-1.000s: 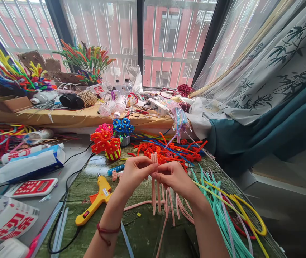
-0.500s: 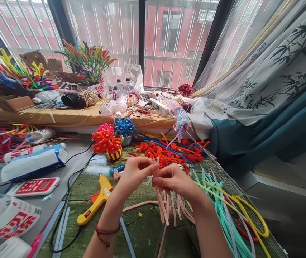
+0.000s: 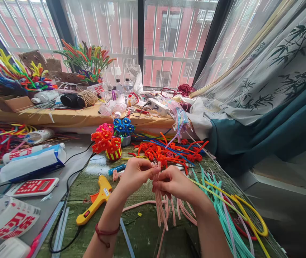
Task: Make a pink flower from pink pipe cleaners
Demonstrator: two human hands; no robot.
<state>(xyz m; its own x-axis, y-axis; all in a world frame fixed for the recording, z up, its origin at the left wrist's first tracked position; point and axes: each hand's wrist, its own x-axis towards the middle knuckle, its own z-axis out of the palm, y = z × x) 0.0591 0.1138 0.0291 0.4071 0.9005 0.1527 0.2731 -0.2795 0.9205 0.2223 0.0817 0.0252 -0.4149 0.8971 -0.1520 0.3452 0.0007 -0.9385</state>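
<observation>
A bundle of pale pink pipe cleaners point(image 3: 159, 206) hangs down between both hands, its upper ends just above the fingertips. My left hand point(image 3: 141, 173) pinches it near the top, thumb and fingers pressed together. Slightly lower and to the right, my right hand point(image 3: 170, 181) also closes on the bundle with thumb and fingertips. More pink pipe cleaners point(image 3: 185, 211) lie on the green table point(image 3: 94, 236) behind and below the hands. Left of my left forearm lies a yellow glue gun point(image 3: 96, 200).
Red pipe-cleaner pieces point(image 3: 153, 148) lie beyond the hands, beside a striped pot point(image 3: 113, 154) of red flowers. Turquoise pipe cleaners point(image 3: 223, 211) and yellow ones point(image 3: 252, 218) are at right. A black cable point(image 3: 68, 190), calculator point(image 3: 34, 187) and white-blue packet point(image 3: 33, 163) are at left.
The fingers of my right hand have shifted slightly around the pink bundle, and its lower ends have swung a little. My left hand keeps its pinch.
</observation>
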